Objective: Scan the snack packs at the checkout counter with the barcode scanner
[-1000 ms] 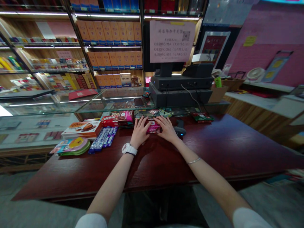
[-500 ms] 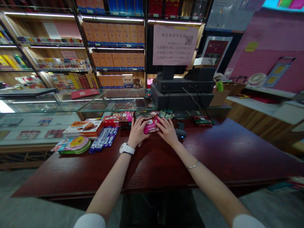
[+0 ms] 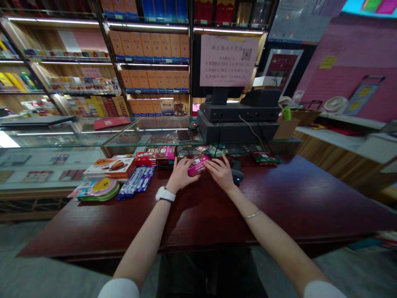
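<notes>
A pink and brown chocolate packet [image 3: 199,164] is held between my two hands just above the dark red table [image 3: 198,223]. My left hand [image 3: 181,174] grips its left end with thumb and fingers. On the right end, the fingertips of my right hand [image 3: 219,171] close on the packet's edge. Left of my hands lies a stack of similar pink and brown packets [image 3: 166,155] beside red packets [image 3: 145,158]. Purple-blue wrapped bars [image 3: 136,182] rest nearer to me. Behind my right hand is a dark handheld scanner [image 3: 237,173] with a blue light.
An orange and white box [image 3: 110,167] and round-edged colourful packs [image 3: 99,188] sit on the left. A glass counter [image 3: 149,124] borders the table's far side, with a monitor and till unit [image 3: 237,124] on it. A dark green packet [image 3: 265,158] lies at the back right.
The packet has tilted, its right end now higher, and its face has turned. My right hand has shifted slightly, and my left thumb reaches further right beneath the packet.
</notes>
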A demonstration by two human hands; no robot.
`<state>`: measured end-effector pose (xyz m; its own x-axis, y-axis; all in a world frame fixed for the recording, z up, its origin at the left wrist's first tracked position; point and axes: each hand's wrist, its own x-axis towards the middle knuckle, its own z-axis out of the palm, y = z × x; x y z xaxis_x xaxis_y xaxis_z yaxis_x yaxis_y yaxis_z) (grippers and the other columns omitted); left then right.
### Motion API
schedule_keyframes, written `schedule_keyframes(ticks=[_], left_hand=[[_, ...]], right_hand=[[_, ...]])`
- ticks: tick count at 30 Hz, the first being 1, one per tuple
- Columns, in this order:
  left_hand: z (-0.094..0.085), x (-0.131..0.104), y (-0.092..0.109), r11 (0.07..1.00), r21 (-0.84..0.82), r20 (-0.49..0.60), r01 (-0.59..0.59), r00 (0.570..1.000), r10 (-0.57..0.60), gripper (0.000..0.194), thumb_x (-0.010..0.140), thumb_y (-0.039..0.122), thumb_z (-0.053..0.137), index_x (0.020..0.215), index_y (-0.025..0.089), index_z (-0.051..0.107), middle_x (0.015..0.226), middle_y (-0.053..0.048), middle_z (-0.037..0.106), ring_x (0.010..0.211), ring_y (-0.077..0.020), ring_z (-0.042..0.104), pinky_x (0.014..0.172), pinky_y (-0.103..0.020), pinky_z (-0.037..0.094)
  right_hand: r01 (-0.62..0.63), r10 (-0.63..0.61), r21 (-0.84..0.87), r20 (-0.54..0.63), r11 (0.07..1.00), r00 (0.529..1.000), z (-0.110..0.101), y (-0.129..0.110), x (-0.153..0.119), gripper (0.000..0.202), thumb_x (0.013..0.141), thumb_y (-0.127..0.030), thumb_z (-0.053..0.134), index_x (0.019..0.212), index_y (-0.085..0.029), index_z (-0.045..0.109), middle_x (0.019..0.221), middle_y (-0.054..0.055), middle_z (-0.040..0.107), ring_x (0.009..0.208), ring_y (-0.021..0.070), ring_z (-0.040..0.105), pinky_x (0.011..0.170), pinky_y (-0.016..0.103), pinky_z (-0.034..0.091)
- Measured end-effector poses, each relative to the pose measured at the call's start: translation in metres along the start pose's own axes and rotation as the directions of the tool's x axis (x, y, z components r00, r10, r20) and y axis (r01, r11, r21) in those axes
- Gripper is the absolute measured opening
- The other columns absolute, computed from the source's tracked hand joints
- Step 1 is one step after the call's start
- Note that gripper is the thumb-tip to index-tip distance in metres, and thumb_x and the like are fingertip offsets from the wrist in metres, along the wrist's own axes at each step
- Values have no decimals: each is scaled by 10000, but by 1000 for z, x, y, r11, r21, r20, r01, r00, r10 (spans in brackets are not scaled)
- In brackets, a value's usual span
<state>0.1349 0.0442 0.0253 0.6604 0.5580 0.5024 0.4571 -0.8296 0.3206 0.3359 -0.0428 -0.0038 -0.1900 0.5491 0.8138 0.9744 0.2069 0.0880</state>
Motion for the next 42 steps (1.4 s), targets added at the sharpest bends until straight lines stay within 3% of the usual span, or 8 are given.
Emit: schedule_keyframes(ticks=[5, 15, 22, 27, 32, 37, 39, 42], left_hand=[[1, 0, 3, 999, -33, 7, -17, 1000, 17, 398, 833, 417, 651, 1195, 263, 591, 1364, -77, 568, 1341, -286, 457, 1205, -587, 90], [-2, 1, 3, 992, 15, -209, -124, 970, 125, 140, 908, 289, 586, 1027, 253, 651, 1019, -19, 714, 1048, -198, 629, 1202, -514, 216], [3, 4, 2, 991, -131, -251, 19, 967, -52, 133, 902, 320, 605, 976, 226, 664, 987, -23, 725, 994, -203, 640, 1192, -546, 173], [7, 9, -6, 939, -298, -199, 172, 951, -238, 167, 889, 368, 603, 917, 219, 674, 843, -2, 719, 850, -193, 655, 1165, -556, 189], [14, 13, -22, 790, -572, -53, 219, 952, -302, 264, 844, 446, 612, 871, 190, 671, 836, -36, 723, 835, -205, 666, 935, -399, 470], [23, 14, -32, 667, -706, 9, 239, 944, -329, 352, 787, 502, 633, 863, 159, 658, 850, -58, 720, 805, -204, 667, 759, -319, 516], [22, 13, -31, 685, -686, 15, 244, 947, -322, 334, 812, 486, 609, 876, 161, 652, 854, -59, 717, 804, -209, 671, 760, -330, 523], [16, 10, -26, 842, -489, -51, 229, 956, -290, 276, 879, 429, 552, 935, 175, 644, 885, -67, 716, 862, -234, 675, 867, -405, 513]], right_hand=[[-28, 28, 5, -49, 1000, 998, 3, 3, 0, 284, 955, -207, 530, 1187, -285, 674, 1111, 5, 746, 1028, 201, 624, 1184, 513, 247], [-190, 198, 98, -83, 977, 977, 6, 8, 1, 244, 980, -339, 491, 1087, -239, 686, 1008, 39, 750, 945, 208, 651, 1152, 517, 288], [-224, 233, 119, -76, 967, 969, 9, 2, 3, 278, 974, -353, 496, 1176, -242, 652, 1116, 65, 714, 1028, 220, 643, 1142, 516, 310], [-154, 151, 135, 28, 979, 988, 4, 1, 5, 513, 914, -411, 585, 1392, -250, 493, 1378, 95, 578, 1283, 264, 518, 1185, 537, 227], [-57, 15, 165, 247, 985, 969, 2, 6, 4, 935, 712, -548, 768, 1489, -234, 354, 1511, 113, 430, 1469, 344, 241, 1196, 589, 147], [-40, -14, 162, 317, 986, 948, 0, 7, 4, 903, 721, -467, 771, 1488, -240, 352, 1522, 104, 413, 1478, 331, 223, 1201, 579, 132], [-32, -21, 167, 304, 985, 952, 0, 5, 4, 838, 743, -430, 746, 1472, -242, 380, 1508, 103, 432, 1470, 321, 250, 1203, 571, 133], [-24, -27, 186, 268, 982, 963, 1, 3, 3, 771, 754, -430, 721, 1442, -240, 427, 1485, 103, 460, 1453, 316, 291, 1203, 562, 149]])
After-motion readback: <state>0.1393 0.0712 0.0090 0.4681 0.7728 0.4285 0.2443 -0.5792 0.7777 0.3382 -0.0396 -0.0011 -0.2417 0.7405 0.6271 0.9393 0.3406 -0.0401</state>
